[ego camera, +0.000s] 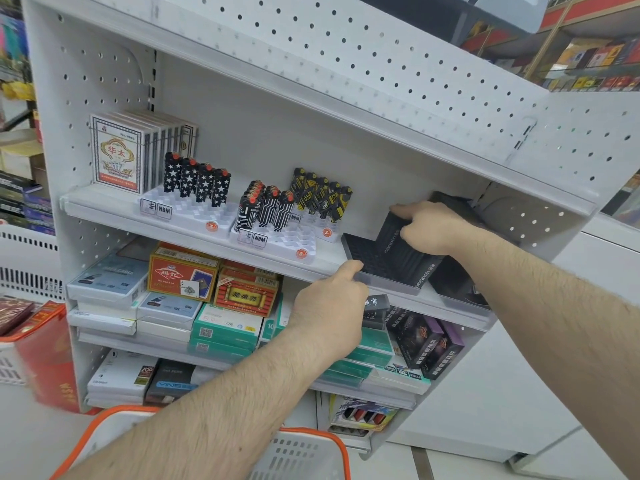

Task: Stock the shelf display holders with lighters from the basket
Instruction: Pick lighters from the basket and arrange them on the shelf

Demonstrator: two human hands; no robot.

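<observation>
Tidying shelf [194,237], judged | right hand [429,230] gripping black box [398,258] | left hand [332,299] curling on shelf edge, holding nothing visible | lighters [197,181] standing in holders [277,242] | basket [311,445] waiting below | next: reaching down for lighters.
</observation>
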